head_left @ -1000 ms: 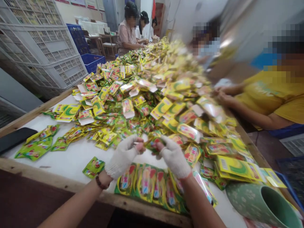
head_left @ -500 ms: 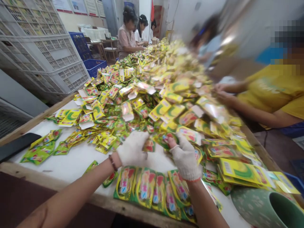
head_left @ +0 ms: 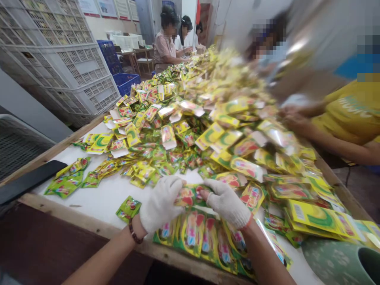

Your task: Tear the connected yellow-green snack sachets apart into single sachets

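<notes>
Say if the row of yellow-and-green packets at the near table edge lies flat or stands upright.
Flat: the yellow-and-green packets show printed faces upward on the white tabletop.

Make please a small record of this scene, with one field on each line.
Left hand: gloved, bracelet at the wrist, holding one end of packaging
Right hand: gloved, thumb on the packaging's other end
Packaging: green, yellow and red; one piece or two, cannot tell
Nearest the wearer: row of packets, partly under the hands
Beyond the hands: large mixed pile
Table left: dark flat object
Table right: green flowered vessel
Nearest co-worker: yellow shirt, right side
</notes>
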Demonstrator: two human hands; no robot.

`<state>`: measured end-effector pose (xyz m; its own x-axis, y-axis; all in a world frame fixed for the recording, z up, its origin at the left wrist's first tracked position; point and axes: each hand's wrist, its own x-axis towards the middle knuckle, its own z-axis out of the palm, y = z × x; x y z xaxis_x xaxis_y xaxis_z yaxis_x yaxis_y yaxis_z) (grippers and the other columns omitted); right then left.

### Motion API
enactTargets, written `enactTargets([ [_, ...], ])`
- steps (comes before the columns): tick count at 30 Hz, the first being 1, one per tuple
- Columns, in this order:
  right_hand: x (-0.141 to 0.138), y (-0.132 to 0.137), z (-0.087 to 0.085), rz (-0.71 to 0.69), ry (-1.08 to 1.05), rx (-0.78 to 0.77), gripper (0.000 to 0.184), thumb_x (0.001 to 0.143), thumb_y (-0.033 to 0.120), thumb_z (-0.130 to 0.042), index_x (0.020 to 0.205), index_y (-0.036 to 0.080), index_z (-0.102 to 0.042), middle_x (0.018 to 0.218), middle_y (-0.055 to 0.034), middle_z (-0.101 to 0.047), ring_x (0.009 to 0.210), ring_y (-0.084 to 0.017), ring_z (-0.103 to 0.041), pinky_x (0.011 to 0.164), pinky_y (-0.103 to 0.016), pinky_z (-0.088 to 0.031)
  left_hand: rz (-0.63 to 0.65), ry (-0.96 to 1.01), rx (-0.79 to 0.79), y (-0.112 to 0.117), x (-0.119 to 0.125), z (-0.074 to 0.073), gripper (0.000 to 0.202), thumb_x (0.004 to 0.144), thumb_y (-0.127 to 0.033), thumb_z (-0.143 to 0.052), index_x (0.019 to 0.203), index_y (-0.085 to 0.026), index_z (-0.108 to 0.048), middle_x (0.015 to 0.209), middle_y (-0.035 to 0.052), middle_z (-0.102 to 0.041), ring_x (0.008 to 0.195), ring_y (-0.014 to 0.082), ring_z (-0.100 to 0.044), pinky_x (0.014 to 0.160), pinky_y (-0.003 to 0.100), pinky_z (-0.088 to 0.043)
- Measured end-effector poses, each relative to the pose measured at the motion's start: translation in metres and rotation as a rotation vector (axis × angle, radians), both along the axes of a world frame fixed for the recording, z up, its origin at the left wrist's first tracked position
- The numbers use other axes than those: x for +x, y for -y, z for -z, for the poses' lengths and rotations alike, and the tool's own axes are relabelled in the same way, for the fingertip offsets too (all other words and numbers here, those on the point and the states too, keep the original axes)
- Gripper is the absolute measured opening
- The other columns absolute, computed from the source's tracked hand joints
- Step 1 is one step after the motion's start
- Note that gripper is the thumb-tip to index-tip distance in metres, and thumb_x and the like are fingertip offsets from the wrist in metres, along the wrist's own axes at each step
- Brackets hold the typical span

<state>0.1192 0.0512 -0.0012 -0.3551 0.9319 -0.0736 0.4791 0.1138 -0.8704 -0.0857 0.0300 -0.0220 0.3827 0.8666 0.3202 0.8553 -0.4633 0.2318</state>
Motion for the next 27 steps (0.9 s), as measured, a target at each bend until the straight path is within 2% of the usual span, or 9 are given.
enactTargets([
  [3, -0.003, 0.000, 0.001, 0.113, -0.002, 0.043, 0.020, 0.084, 0.034, -0.054, 0.091, 0.018, -0.065, 0.077, -0.0010, -0.064, 0.072, -0.016, -0.057, 0.066, -0.026, -0.045, -0.010, -0.033, 0.068, -0.001, 0.005, -0.001, 0.051, 0.065, -0.025, -0.072, 0.111, -0.017, -0.052, 0.107, 0.0102, -0.058, 0.102, 0.0287, -0.054, 0.088, 0.043, -0.048],
  [5, -0.004, 0.000, 0.000, 0.231, -0.040, -0.010, 0.025, 0.082, 0.036, -0.057, 0.100, 0.019, -0.063, 0.068, 0.0012, -0.062, 0.063, -0.015, -0.055, 0.057, -0.025, -0.044, -0.054, -0.049, 0.102, -0.002, 0.008, -0.004, 0.053, 0.065, -0.026, -0.073, 0.112, -0.016, -0.053, 0.108, 0.0113, -0.058, 0.102, 0.0292, -0.054, 0.087, 0.043, -0.048],
  [7, -0.002, 0.001, -0.002, 0.275, -0.081, -0.081, 0.029, 0.080, 0.039, -0.060, 0.101, 0.018, -0.062, 0.057, 0.0043, -0.055, 0.051, -0.013, -0.049, 0.047, -0.022, -0.039, -0.069, -0.053, 0.129, -0.004, 0.011, -0.008, 0.052, 0.064, -0.026, -0.075, 0.110, -0.016, -0.054, 0.108, 0.0115, -0.058, 0.101, 0.0291, -0.054, 0.086, 0.043, -0.048],
  [10, 0.003, 0.001, -0.006, 0.190, -0.144, -0.116, 0.023, 0.078, 0.035, -0.060, 0.091, 0.016, -0.064, 0.060, 0.0032, -0.055, 0.052, -0.011, -0.048, 0.047, -0.021, -0.038, 0.000, -0.040, 0.189, -0.003, 0.013, -0.009, 0.054, 0.063, -0.025, -0.076, 0.111, -0.016, -0.054, 0.108, 0.0117, -0.058, 0.100, 0.0289, -0.054, 0.087, 0.043, -0.047],
  [13, 0.007, 0.000, -0.007, 0.118, -0.145, -0.153, 0.017, 0.075, 0.027, -0.058, 0.085, 0.016, -0.065, 0.063, 0.0030, -0.055, 0.054, -0.010, -0.048, 0.049, -0.020, -0.039, 0.056, -0.052, 0.231, -0.001, 0.013, -0.004, 0.054, 0.062, -0.025, -0.076, 0.110, -0.016, -0.054, 0.106, 0.0118, -0.058, 0.099, 0.0295, -0.053, 0.086, 0.044, -0.046],
  [19, 0.013, -0.001, -0.005, -0.032, -0.050, -0.108, 0.012, 0.069, 0.019, -0.059, 0.073, 0.015, -0.069, 0.064, 0.0033, -0.059, 0.061, -0.012, -0.052, 0.055, -0.020, -0.040, 0.151, -0.115, 0.153, -0.002, 0.007, 0.007, 0.054, 0.065, -0.022, -0.074, 0.114, -0.018, -0.053, 0.104, 0.0093, -0.059, 0.095, 0.0280, -0.055, 0.079, 0.041, -0.047],
  [23, 0.010, 0.000, -0.004, -0.007, -0.039, -0.099, 0.014, 0.070, 0.020, -0.058, 0.073, 0.015, -0.070, 0.063, 0.0035, -0.059, 0.060, -0.012, -0.050, 0.054, -0.020, -0.039, 0.200, -0.102, 0.176, -0.004, 0.006, 0.004, 0.055, 0.067, -0.022, -0.073, 0.118, -0.017, -0.052, 0.105, 0.0102, -0.059, 0.097, 0.0281, -0.055, 0.079, 0.041, -0.048],
  [27, 0.002, 0.000, 0.002, 0.035, -0.126, -0.110, 0.022, 0.075, 0.020, -0.054, 0.089, 0.016, -0.071, 0.072, 0.0021, -0.062, 0.062, -0.011, -0.050, 0.057, -0.020, -0.041, 0.124, -0.060, 0.144, -0.003, 0.009, 0.000, 0.054, 0.065, -0.021, -0.074, 0.115, -0.016, -0.055, 0.104, 0.0112, -0.059, 0.095, 0.0285, -0.055, 0.078, 0.042, -0.049],
])
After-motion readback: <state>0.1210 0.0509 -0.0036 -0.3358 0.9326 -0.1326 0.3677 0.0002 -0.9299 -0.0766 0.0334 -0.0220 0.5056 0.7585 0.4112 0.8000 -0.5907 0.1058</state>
